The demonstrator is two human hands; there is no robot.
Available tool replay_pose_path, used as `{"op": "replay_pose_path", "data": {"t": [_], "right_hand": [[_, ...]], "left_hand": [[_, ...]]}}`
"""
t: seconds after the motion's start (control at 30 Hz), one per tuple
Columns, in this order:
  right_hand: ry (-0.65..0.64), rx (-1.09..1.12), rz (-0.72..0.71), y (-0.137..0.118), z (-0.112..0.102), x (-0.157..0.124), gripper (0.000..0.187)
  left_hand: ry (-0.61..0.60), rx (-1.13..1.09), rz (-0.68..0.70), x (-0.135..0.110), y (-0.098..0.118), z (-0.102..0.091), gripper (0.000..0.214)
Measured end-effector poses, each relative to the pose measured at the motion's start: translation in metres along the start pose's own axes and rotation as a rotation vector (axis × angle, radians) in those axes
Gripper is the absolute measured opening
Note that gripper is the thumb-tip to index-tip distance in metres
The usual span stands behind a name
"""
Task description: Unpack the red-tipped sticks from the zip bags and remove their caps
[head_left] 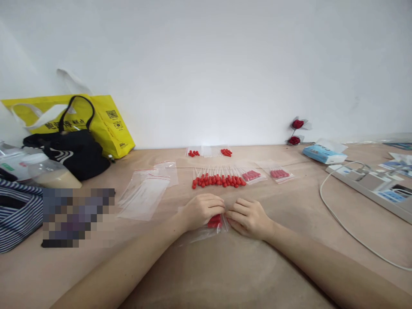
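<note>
My left hand (201,210) and my right hand (249,216) meet over a small clear zip bag (206,231) that holds red-capped pieces (214,221). Both hands pinch the bag's top edge, fingers curled and pressed together. Just beyond them lies a row of clear droppers with red bulbs (219,180). To the right of that row lie two filled bags (251,175) (280,174). A pile of empty clear bags (146,191) lies to the left.
A black handbag (72,152) and a yellow bag (106,120) stand at the back left, near a striped cloth (17,214). A power strip (370,182) with a white cable (341,219) lies on the right. More red pieces (226,152) sit by the wall.
</note>
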State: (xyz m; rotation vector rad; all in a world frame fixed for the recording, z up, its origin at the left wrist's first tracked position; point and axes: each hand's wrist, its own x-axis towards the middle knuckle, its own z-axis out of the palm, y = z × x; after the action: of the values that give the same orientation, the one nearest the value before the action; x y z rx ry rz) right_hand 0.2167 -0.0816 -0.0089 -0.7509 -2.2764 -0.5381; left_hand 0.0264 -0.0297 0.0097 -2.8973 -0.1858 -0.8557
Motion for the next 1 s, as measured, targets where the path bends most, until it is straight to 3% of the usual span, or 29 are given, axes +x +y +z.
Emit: {"op": "replay_pose_path", "data": {"t": [0.27, 0.57, 0.83, 1.0], "right_hand": [[0.104, -0.133, -0.154, -0.003, 0.005, 0.001, 0.019], [0.002, -0.077, -0.285, -0.002, 0.0, 0.008, 0.033], [-0.075, -0.034, -0.322, -0.002, -0.001, 0.01, 0.036], [0.04, -0.11, -0.244, -0.004, -0.001, 0.008, 0.027]], "left_hand": [[0.001, 0.117, 0.128, 0.002, -0.003, -0.008, 0.016], [-0.145, 0.277, 0.303, 0.005, -0.001, -0.012, 0.021], [-0.174, 0.248, 0.323, 0.007, -0.001, -0.012, 0.021], [-0.156, 0.252, 0.29, 0.005, -0.001, -0.014, 0.02]]}}
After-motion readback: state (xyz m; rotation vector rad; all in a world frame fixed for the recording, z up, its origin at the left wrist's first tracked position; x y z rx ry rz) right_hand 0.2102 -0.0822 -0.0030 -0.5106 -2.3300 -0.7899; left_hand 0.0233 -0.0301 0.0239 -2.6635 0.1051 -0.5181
